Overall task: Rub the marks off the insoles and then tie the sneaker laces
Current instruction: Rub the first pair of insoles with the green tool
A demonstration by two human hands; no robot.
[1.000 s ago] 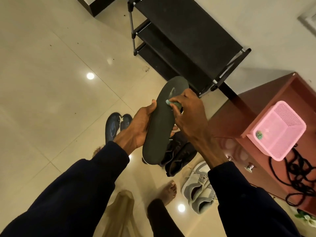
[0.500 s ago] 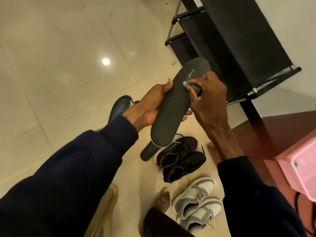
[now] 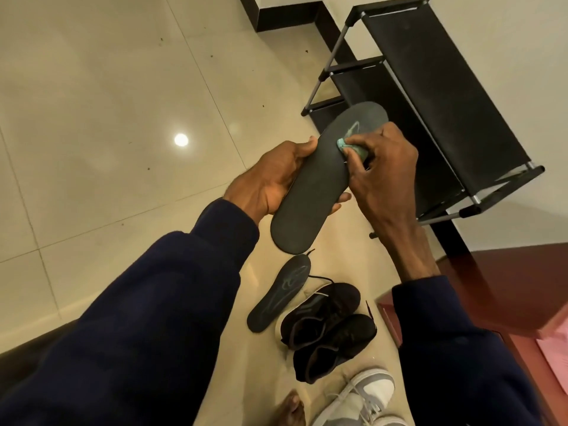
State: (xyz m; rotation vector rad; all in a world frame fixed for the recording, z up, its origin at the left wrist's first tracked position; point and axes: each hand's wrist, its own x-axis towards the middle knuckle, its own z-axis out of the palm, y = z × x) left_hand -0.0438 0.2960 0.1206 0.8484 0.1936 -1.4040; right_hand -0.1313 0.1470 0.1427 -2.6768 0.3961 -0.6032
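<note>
Left hand (image 3: 276,176): grip wrapped round the middle of a dark insole (image 3: 310,198), thumb on the upper face. The insole is held in the air above the floor (image 3: 123,118), toe toward 1 o'clock.

Right hand (image 3: 387,176): grip narrow, pinching a teal eraser (image 3: 341,143). Its tip touches the insole just at 7 o'clock of a pale mark (image 3: 353,130) near the toe.

Progress (judged): early.
- Heel and middle of the held insole look clean; the toe mark remains.
- A second insole (image 3: 278,295) lies on the floor at 6 o'clock of the first, with pale lines along it, apparently untouched.
- Black sneakers (image 3: 325,315) sit just beside it at 4 o'clock, a lace trailing loose. Tying is not begun.

Versus half a second earlier:
- Same hold and same pinch, with the eraser on the same toe-side patch. The mark is not visibly smaller.
- The view has swung. The floor insole, then partly hidden, now shows whole.
- The shoe rack (image 3: 430,87) sits at 1 o'clock.
</note>
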